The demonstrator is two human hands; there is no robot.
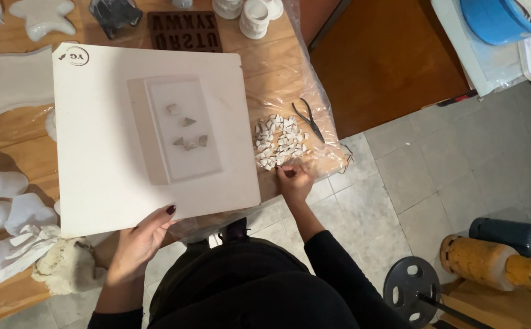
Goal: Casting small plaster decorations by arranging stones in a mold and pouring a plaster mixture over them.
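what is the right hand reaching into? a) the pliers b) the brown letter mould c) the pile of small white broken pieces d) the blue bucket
c: the right hand has its fingertips at the near edge of the pile of small white pieces on the plastic sheet, while the pliers lie untouched beyond it and the left hand holds the large pale board.

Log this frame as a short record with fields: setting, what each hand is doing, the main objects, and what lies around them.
setting: wooden worktable partly covered with clear plastic sheet, tiled floor beside it
left hand: grips the near edge of a large white square board
right hand: fingertips at the near edge of a pile of small white broken pieces
on the board: raised rectangular slab with a few small fragments
beside the pile: dark pliers
far edge: brown letter mould, white pots
left edge: white cast shapes
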